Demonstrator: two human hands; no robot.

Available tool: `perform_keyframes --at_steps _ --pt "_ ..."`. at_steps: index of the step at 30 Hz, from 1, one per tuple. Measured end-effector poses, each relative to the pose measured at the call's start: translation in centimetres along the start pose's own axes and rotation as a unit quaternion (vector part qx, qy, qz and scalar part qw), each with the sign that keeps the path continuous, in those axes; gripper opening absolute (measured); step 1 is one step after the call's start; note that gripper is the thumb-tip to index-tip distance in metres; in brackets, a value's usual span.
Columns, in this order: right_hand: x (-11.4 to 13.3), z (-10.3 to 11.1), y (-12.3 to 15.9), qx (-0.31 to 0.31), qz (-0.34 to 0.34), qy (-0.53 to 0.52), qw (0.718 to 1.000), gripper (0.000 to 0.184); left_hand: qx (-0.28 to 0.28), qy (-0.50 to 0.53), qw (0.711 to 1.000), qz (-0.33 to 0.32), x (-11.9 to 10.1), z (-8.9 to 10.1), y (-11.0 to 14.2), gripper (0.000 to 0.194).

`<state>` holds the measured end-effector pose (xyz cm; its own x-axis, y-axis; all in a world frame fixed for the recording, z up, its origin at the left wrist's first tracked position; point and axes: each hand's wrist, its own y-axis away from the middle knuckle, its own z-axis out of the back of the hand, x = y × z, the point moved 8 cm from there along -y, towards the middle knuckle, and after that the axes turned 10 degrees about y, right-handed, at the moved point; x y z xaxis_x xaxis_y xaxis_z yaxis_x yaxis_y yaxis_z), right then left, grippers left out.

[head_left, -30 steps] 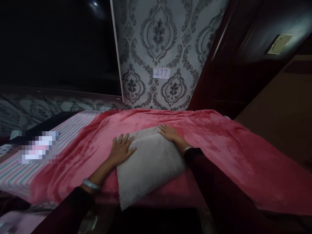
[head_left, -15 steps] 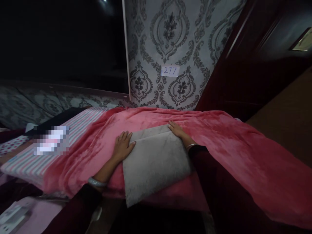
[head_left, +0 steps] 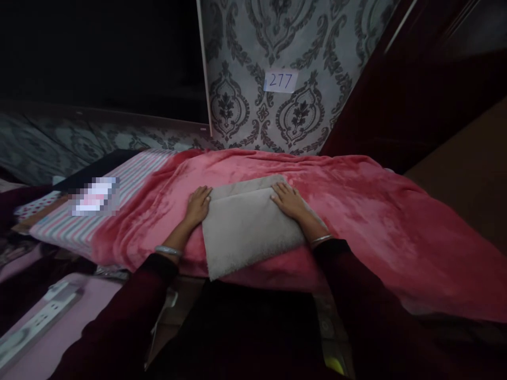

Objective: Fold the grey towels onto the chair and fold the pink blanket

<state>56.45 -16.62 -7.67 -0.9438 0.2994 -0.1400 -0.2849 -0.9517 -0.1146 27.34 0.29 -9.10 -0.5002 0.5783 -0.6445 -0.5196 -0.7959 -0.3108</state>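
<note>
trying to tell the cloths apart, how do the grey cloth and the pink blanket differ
The grey cloth is plain and pale, while the pink blanket is strongly coloured with darker patches. The grey cloth is small and lies folded fairly flat; the pink blanket is far larger, spread out and rumpled in places. Both look soft and napped.

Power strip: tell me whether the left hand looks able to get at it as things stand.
Probably yes: the left hand lies flat at the edge of the gray cloth, and nothing visible covers the power strip, which lies out beside the left sleeve.
</note>
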Motion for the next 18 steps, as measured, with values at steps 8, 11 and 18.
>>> perform_keyframes --at_steps 8,11,18 --pt "2.1 0.5 4.2 -0.014 0.035 -0.023 0.999 0.063 0.057 -0.044 0.996 -0.053 -4.8 0.6 4.6 0.060" --pt "1.1 -0.6 5.6 0.001 0.033 -0.049 0.998 0.065 0.134 -0.103 0.983 -0.068 -6.5 -1.5 6.9 0.068" --pt "-6.3 -1.4 6.6 -0.015 -0.136 -0.127 0.982 0.064 0.056 -0.051 0.997 -0.002 -3.1 -0.6 6.2 0.065"
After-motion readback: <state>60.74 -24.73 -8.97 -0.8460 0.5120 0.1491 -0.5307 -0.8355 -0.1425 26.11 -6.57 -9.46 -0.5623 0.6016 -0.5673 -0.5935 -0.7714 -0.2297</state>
